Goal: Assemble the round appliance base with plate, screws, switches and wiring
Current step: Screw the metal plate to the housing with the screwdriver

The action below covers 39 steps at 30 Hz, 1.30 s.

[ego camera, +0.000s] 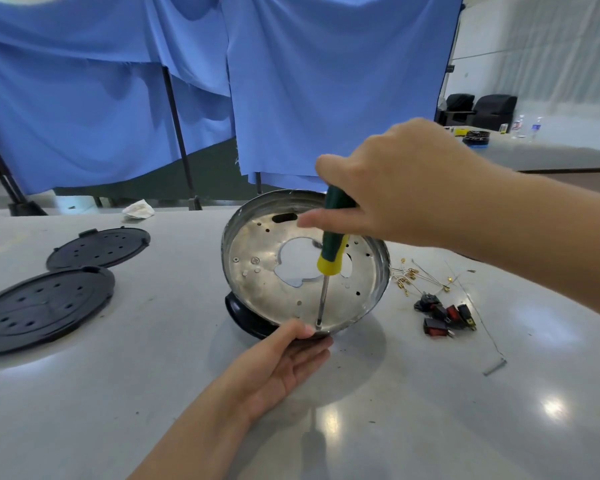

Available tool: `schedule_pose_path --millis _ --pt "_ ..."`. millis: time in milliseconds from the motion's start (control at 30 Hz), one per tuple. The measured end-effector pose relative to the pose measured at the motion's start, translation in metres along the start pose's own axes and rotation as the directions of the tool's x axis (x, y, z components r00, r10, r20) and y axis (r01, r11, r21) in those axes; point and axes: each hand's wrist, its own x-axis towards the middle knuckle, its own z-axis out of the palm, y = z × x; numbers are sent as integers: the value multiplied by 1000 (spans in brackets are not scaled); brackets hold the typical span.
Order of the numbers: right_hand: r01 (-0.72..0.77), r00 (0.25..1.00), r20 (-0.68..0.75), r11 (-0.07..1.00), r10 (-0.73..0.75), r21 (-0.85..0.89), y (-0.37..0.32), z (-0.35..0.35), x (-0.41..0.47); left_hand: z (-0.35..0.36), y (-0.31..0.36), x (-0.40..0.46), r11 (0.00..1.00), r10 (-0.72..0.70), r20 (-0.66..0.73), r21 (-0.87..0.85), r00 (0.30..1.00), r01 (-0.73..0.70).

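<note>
The round metal appliance base [257, 271] stands tilted on the grey table, its open inside with the perforated plate facing me. My left hand [284, 362] holds its near rim from below, thumb on the edge. My right hand [395, 188] grips the green and yellow handle of a screwdriver [331, 251]. The shaft points down and its tip sits at the plate's near edge, close to my left thumb. Black and red rocker switches [442, 317] lie to the right of the base. Thin wires with brass terminals [416, 277] are spread behind the switches.
Two black round perforated covers [42, 306] [99, 247] lie at the left. A crumpled white tissue [138, 209] sits at the table's far edge. Blue cloth hangs behind on black stands. A small grey metal piece [495, 367] lies at the right.
</note>
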Motion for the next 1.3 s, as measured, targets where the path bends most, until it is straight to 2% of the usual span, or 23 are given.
schedule_pose_path --millis 67,167,200,233,333,367,433,500,533,567,600,667,733,800,867,933,1000,1067,1100,1167,1200,1233,1300 --pt "-26 999 40 999 25 30 1 -3 -3 -1 -1 1 1000 11 -1 12 1000 -11" --pt "-100 981 191 914 25 394 5 0 -6 -2 -1 3 1000 23 -11 -3 1000 -23" --pt "-111 979 204 899 25 424 6 -1 -6 -2 -1 4 1000 27 -18 -8 999 -27" --pt "-97 982 185 923 28 373 7 -1 -6 -3 0 4 999 33 -23 -8 999 -33" --pt "-73 996 58 997 73 5 7 -1 -5 -5 0 4 999 52 -35 -9 998 -52" --pt "-76 997 32 997 77 -22 6 1 -6 -5 1 5 998 59 -42 -10 997 -59" --pt "-71 996 60 987 63 147 4 4 -8 -6 2 5 997 68 -49 -19 996 -69" --pt "-77 990 143 903 18 423 1 4 -8 -5 2 5 997 64 -45 -34 997 -66" --pt "-68 987 161 864 -15 498 -1 2 -8 -5 2 5 997 62 -43 -41 997 -63" --pt "-47 987 154 866 -35 498 -1 2 -8 -5 2 5 997 59 -40 -47 997 -61" --pt "-21 992 120 907 -32 421 -1 1 -8 -6 2 5 997 56 -37 -49 998 -57" --pt "-8 999 37 992 3 123 0 -2 -6 -6 1 5 998 50 -24 -32 998 -51" --pt "-32 999 -4 999 33 30 1 1 -7 -7 2 4 999 45 -8 4 999 -45" --pt "-51 997 67 973 36 226 3 4 -6 -8 2 4 998 44 -1 35 999 -44" --pt "-96 984 177 838 0 537 3 7 -7 -8 2 5 998 44 4 54 999 -45" --pt "-42 989 132 745 -62 665 1 7 -5 -8 1 6 998 39 12 51 999 -40" --pt "51 995 40 808 -92 587 -1 5 -4 -7 0 6 998 36 21 43 999 -37" --pt "81 997 -32 956 -75 282 -1 4 -5 -7 0 5 998 44 16 45 999 -45" --pt "66 997 -37 991 -62 120 -2 3 -6 -7 0 5 998 51 12 47 999 -51" --pt "34 999 -42 999 -34 21 -4 3 -10 -8 0 5 997 60 6 47 998 -61" --pt "23 999 -31 998 -22 57 -4 3 -12 -8 1 5 997 63 2 46 998 -63" --pt "17 1000 -6 984 -16 175 -3 5 -13 -8 1 6 997 63 -4 46 998 -63" --pt "-32 997 74 869 -6 495 1 8 -14 -8 2 7 998 56 -10 34 998 -55"
